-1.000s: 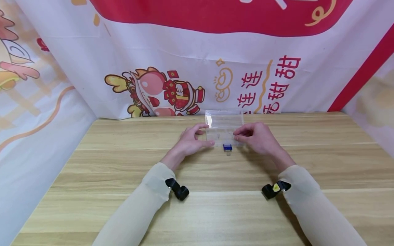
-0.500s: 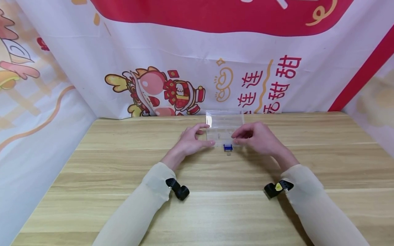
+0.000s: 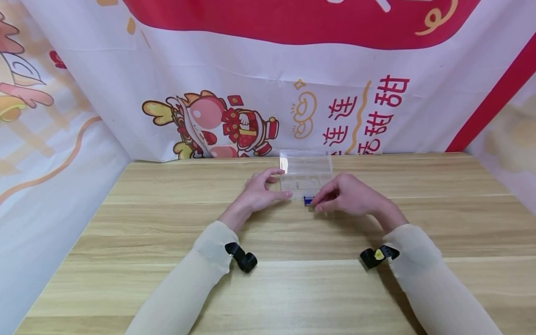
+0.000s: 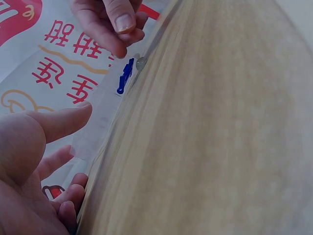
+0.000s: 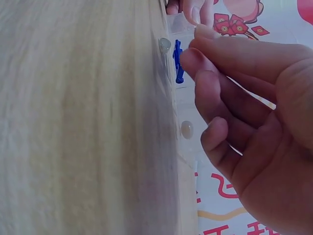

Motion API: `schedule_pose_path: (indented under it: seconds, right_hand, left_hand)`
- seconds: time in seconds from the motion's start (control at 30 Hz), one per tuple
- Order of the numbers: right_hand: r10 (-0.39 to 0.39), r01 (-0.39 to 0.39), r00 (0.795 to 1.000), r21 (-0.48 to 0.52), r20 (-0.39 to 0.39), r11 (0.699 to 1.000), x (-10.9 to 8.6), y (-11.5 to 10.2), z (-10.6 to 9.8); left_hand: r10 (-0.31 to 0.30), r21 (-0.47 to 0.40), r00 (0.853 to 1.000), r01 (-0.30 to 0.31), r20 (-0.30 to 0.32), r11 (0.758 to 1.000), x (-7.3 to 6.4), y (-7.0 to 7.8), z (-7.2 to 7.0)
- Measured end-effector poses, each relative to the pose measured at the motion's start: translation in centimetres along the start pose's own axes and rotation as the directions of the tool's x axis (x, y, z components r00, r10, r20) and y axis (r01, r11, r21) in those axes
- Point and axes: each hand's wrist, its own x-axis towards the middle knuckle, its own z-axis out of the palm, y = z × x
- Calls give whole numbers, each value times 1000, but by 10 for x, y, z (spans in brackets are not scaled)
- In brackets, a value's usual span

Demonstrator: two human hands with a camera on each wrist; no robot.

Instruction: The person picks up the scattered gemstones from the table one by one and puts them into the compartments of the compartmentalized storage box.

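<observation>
A clear plastic box [image 3: 305, 164] stands with its lid raised, its base divided into compartments. My left hand [image 3: 259, 191] holds its left end, thumb at the front corner and index finger by the hinge. In front lies a small blue piece [image 5: 178, 61], its kind unclear, beside a small clear rounded bead [image 5: 165, 45]. My right hand [image 3: 351, 195] hovers over these two, thumb and index close together, other fingers loosely curled. Nothing shows between its fingertips in the right wrist view. A pale oval bead [image 5: 187, 129] shows through the box's right part.
The wooden table [image 3: 289, 288] reaches back to a printed cloth [image 3: 234, 60] hanging right behind the box. Another cloth [image 3: 46, 232] hangs along the left side. A black wrist camera sits on each sleeve.
My right hand has moved from the box's right compartments forward and slightly left, to the blue piece and clear bead, partly covering them. The left hand and box have stayed put.
</observation>
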Motion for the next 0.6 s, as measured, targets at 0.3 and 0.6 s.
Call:
schedule_pose_path:
  seconds: [0.3, 0.6]
  right_hand:
    - [34, -34, 998, 6, 55, 999, -2, -4, -1]
    - [56, -61, 994, 51, 95, 997, -3, -3, 2]
  left_hand:
    - [2, 8, 1000, -2, 0, 1000, -1, 0, -1]
    - [9, 2, 1000, -9, 5, 1000, 0, 0, 0]
